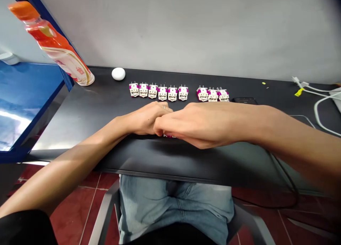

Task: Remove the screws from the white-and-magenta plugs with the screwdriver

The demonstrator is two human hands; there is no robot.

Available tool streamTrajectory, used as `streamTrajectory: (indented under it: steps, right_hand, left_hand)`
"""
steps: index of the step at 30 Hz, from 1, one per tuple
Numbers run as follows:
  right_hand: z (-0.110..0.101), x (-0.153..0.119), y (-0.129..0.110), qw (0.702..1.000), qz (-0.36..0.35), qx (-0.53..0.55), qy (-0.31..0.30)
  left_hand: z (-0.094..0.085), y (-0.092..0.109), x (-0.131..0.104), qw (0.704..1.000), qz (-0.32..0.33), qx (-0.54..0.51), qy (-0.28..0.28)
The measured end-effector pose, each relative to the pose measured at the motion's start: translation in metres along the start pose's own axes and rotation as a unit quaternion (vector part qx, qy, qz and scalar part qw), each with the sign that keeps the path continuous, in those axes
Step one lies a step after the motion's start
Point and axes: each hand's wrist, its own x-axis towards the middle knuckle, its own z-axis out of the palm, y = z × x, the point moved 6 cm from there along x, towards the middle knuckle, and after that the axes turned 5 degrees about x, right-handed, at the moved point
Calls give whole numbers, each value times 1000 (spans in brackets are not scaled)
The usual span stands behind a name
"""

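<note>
My left hand (147, 118) and my right hand (199, 126) meet over the middle of the black table, both with fingers closed. Under my right fingers shows a sliver of a small white-and-purple plug adapter (169, 135), mostly hidden by the hands. My right hand overlaps the left fingertips, so their exact grip is covered. Just beyond the hands stands a row of several similar plug adapters (162, 93) with metal pins pointing up. To its right, a second group of 3 plug adapters (212, 94) stands close together.
A bottle (61, 46) with an orange cap and a white rounded object (118, 74) stand at the back left. A dark phone-like device (245, 101) lies behind my right wrist. White cables (317, 106) lie at the right. The table's front edge (160, 177) is above my lap.
</note>
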Motion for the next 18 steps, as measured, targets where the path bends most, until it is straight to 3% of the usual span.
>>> streamTrajectory:
  steps: [1, 3, 7, 9, 13, 15, 18]
  right_hand:
    - [4, -6, -1, 999, -39, 24, -29]
    - [7, -24, 7, 997, -54, 53, -13]
    - [13, -60, 21, 988, -49, 92, 115]
    - [20, -62, 16, 987, -53, 81, 127]
    - [25, -30, 4, 1000, 1, -10, 13]
    - [19, -12, 1, 998, 32, -11, -44]
    - [7, 7, -8, 996, 47, 31, -74]
  left_hand:
    - [0, 1, 0, 1000, 0, 1, 4]
    - [2, 2, -1, 1000, 2, 2, 9]
    - [5, 4, -3, 1000, -6, 2, -2]
    - [4, 4, -3, 1000, -10, 1, 0]
    - [2, 0, -2, 1000, -13, 14, -1]
    - [1, -3, -1, 1000, -14, 15, -5]
    - [0, -4, 1, 1000, -26, -2, -10]
